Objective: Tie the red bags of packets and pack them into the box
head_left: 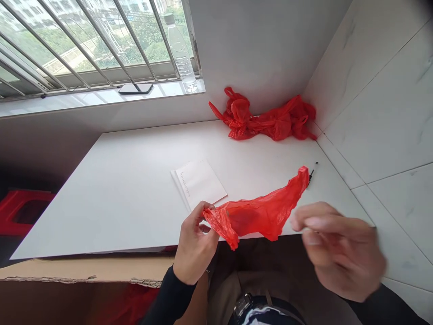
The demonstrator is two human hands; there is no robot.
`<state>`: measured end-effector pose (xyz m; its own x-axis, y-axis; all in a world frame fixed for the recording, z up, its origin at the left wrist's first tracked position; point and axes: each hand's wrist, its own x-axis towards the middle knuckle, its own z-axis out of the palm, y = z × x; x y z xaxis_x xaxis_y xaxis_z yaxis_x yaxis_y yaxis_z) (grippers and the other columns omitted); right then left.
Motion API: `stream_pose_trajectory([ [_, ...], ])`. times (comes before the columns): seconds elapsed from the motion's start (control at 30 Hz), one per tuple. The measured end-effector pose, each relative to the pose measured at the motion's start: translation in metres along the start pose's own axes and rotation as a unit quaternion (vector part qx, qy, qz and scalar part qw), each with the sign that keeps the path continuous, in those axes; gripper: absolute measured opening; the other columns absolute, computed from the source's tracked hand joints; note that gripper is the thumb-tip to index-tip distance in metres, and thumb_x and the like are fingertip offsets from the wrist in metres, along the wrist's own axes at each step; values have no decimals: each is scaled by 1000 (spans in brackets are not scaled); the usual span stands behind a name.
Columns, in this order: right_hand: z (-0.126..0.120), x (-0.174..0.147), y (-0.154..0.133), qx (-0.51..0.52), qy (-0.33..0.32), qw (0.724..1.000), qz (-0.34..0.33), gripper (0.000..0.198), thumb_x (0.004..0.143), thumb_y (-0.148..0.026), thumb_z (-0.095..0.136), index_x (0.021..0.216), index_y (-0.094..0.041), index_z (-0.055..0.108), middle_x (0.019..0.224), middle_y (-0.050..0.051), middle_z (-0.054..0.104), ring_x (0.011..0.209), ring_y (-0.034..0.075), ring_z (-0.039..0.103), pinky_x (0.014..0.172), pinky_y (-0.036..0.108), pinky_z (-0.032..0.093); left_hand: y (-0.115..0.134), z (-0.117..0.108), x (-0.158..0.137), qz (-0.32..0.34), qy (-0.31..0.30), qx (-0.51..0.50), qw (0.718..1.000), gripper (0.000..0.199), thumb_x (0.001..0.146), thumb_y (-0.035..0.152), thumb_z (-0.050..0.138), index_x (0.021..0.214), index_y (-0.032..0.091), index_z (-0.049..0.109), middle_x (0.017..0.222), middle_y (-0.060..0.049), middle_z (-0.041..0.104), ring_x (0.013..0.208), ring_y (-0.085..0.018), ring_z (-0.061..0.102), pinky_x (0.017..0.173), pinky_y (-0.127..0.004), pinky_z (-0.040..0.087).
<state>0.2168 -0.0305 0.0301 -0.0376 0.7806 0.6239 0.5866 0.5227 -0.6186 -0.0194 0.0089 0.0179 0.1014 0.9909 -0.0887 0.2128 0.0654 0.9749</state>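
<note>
A thin red plastic bag (257, 215) stretches sideways above the table's front edge. My left hand (196, 243) pinches its left end between thumb and fingers. The bag's right end points up and right, with no fingers on it. Just right of the bag, my right hand (341, 246) is blurred by motion and loosely curled. A small gap shows between its thumb and fingertips, and no held thing is visible there. Behind the bag, an open notebook (203, 180) with a short column of writing lies on the white table (118, 180).
Crumpled red plastic bags (270, 119) lie at the back right against the wall. A pen (311, 175) is near the table's right edge. The windowsill bears a phone (135, 88) and a clear bottle (182, 58). A cardboard box (101, 269) stands front left; a red stool (25, 203) is farther left.
</note>
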Motion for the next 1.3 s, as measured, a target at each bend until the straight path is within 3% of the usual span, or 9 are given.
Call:
stream_pose_trajectory([
  [0.13, 25, 11, 10, -111, -217, 968, -59, 28, 98, -11, 50, 123, -23, 53, 110, 5, 67, 101, 23, 63, 104, 50, 42, -5, -1, 1, 18, 28, 21, 999, 12, 89, 25, 55, 79, 20, 56, 72, 3, 55, 62, -10, 42, 54, -22, 37],
  [0.33, 19, 3, 1, -148, -204, 967, -47, 18, 99, -9, 47, 100, -18, 63, 93, 6, 64, 85, 21, 58, 83, 39, 47, -15, -8, -1, -15, 73, -61, 995, 17, 91, 36, 59, 98, 22, 64, 77, 1, 60, 60, -11, 50, 52, -23, 42],
  [0.43, 16, -2, -10, -134, -254, 957, -36, 21, 103, -20, 44, 94, -21, 62, 84, 3, 64, 78, 19, 59, 76, 35, 46, -14, -8, 2, -45, 67, -200, 976, 18, 88, 35, 63, 100, 21, 64, 102, -3, 66, 82, -16, 62, 67, -27, 53],
  [0.6, 29, -4, 4, -229, -433, 863, 123, 43, 108, -34, 20, 84, -21, 54, 58, -1, 55, 50, 17, 53, 52, 30, 33, -10, -5, 5, -172, 16, -370, 913, 34, 80, 27, 70, 112, 19, 62, 112, -9, 69, 98, -21, 66, 79, -33, 57],
  [0.73, 33, 2, 18, -325, -427, 827, 169, 32, 107, -34, 28, 116, -15, 53, 60, 0, 56, 50, 21, 57, 48, 30, 27, -11, 1, 1, -188, 1, -372, 909, 29, 77, 26, 69, 104, 19, 61, 104, -7, 70, 88, -19, 67, 70, -27, 55],
  [0.87, 29, 9, 21, -353, -403, 832, 142, 53, 103, -31, 44, 148, -9, 27, 78, 4, 64, 57, 23, 62, 46, 29, 31, -13, 7, -4, -147, -1, -269, 952, 35, 77, 30, 77, 105, 23, 59, 92, 0, 70, 78, -14, 65, 68, -23, 51],
  [1.03, 35, 10, 27, -260, -419, 869, 22, 46, 89, -1, 48, 133, -16, 49, 106, 10, 64, 91, 23, 65, 63, 30, 48, -15, 12, -2, -96, 26, -220, 970, 31, 87, 48, 66, 94, 18, 67, 83, -3, 69, 73, -16, 63, 62, -25, 49],
  [1.2, 39, 7, 36, -280, -490, 824, 59, 41, 77, 5, 56, 112, -15, 62, 86, 7, 68, 69, 22, 65, 58, 28, 45, -8, 15, -1, -93, 86, -263, 957, 32, 83, 48, 69, 85, 17, 72, 62, 1, 60, 56, -12, 54, 50, -23, 42],
  [1.3, 44, 13, 41, -324, -483, 807, 99, 19, 86, -2, 54, 96, -15, 64, 72, 6, 65, 62, 22, 64, 55, 28, 40, -7, 17, -3, -81, 76, -288, 951, 30, 80, 50, 72, 83, 19, 73, 62, 1, 59, 57, -13, 53, 50, -24, 42],
])
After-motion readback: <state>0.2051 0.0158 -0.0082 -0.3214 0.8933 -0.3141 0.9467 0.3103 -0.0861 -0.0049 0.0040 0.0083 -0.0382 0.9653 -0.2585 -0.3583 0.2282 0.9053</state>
